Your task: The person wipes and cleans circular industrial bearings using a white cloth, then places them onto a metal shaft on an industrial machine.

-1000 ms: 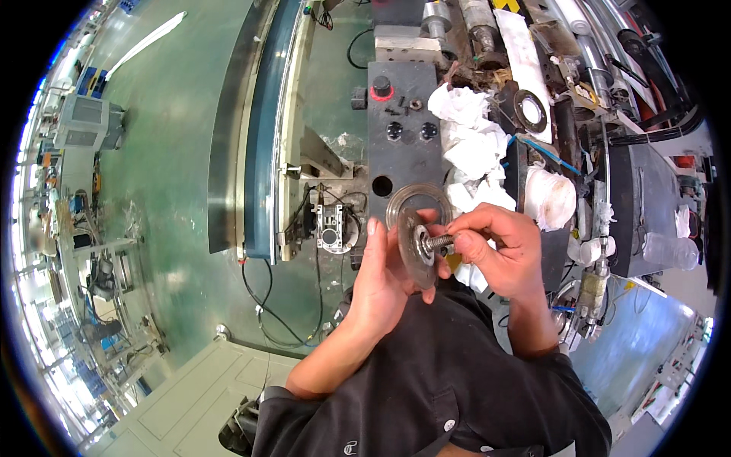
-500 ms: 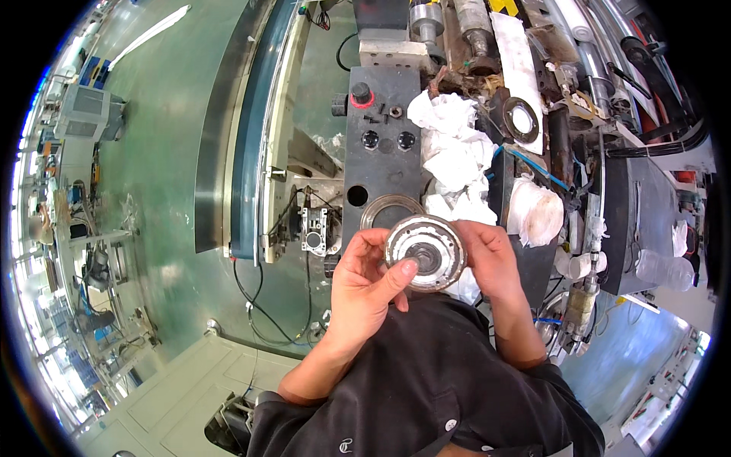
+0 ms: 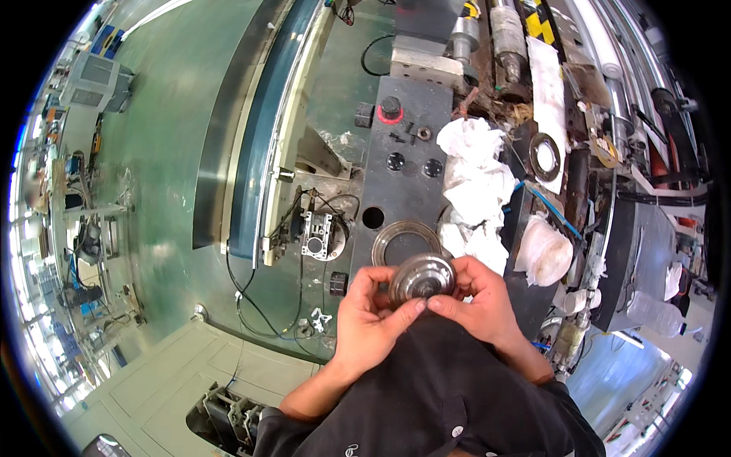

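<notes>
Between my two hands, close to my chest, is a round stepped metal flange (image 3: 423, 276) with a shiny face turned up. My left hand (image 3: 373, 312) grips its left edge, fingers beneath and thumb at the near rim. The right side is held by my right hand (image 3: 476, 298), its thumb almost meeting the left thumb. Just beyond the flange a flat metal ring (image 3: 378, 250) lies on the dark machine block (image 3: 396, 186). Crumpled white cloths (image 3: 476, 179) lie to the right of the ring.
On the block are a black knob with a red base (image 3: 391, 109), several small screws and round black plugs. Farther right sit another metal ring (image 3: 544, 156), a blue strap (image 3: 553, 209) and a white-wrapped roll (image 3: 544, 251). A blue conveyor belt (image 3: 266, 145) runs along the left.
The flange has been turned over and tilted, so its stepped shiny side shows instead of the white-smeared face. Both thumbs have come to its near edge. The whole view has shifted.
</notes>
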`<move>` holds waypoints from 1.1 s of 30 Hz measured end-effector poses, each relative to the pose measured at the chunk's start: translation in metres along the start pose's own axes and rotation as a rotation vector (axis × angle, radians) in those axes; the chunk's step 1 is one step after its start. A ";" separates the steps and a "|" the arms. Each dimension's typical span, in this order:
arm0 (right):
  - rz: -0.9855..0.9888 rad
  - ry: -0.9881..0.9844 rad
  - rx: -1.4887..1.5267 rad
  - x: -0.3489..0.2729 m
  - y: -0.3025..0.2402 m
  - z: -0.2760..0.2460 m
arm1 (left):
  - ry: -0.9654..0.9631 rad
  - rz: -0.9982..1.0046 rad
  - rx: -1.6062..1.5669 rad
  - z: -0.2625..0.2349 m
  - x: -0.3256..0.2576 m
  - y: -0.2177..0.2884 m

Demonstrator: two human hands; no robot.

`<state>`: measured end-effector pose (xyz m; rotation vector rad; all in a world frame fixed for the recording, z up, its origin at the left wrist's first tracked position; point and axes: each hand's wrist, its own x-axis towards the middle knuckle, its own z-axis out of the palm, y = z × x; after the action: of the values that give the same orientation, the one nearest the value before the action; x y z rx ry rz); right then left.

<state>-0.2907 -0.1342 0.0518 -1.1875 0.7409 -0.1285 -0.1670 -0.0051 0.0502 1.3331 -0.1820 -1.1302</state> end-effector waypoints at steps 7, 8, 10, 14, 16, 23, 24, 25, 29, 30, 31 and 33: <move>-0.021 -0.012 -0.175 0.005 0.014 0.005 | 0.056 -0.060 0.021 -0.014 -0.005 0.001; -0.032 -0.017 -0.178 0.008 0.012 0.007 | 0.065 -0.048 0.005 -0.016 -0.004 0.003; -0.061 -0.033 -0.227 0.019 -0.002 0.012 | 0.086 0.022 0.010 -0.021 0.003 0.008; -0.125 -0.028 -0.267 0.054 -0.013 0.023 | 0.146 0.053 0.025 -0.036 0.034 0.022; -0.079 -0.040 -0.358 0.072 -0.014 0.023 | 0.201 0.054 0.071 -0.040 0.049 0.026; 0.022 -0.089 -0.388 0.099 -0.007 0.018 | 0.154 0.027 0.138 -0.063 0.079 0.011; 0.036 -0.096 -0.418 0.101 -0.004 0.017 | 0.151 0.017 0.157 -0.064 0.080 0.009; 0.034 -0.080 -0.440 0.101 -0.003 0.018 | 0.185 -0.008 0.200 -0.064 0.080 0.010; 0.037 -0.085 -0.475 0.102 -0.003 0.018 | 0.210 -0.002 0.196 -0.067 0.083 0.004; 0.036 -0.085 -0.498 0.102 -0.003 0.018 | 0.222 0.021 0.207 -0.066 0.084 0.004; 0.034 -0.085 -0.521 0.103 -0.003 0.017 | 0.234 0.044 0.218 -0.065 0.085 0.004; -0.011 -0.048 -0.542 0.104 0.000 0.015 | 0.220 0.034 0.222 -0.064 0.087 0.004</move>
<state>-0.2032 -0.1699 0.0069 -1.7028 0.7501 0.1003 -0.0779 -0.0262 -0.0081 1.6354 -0.1716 -0.9460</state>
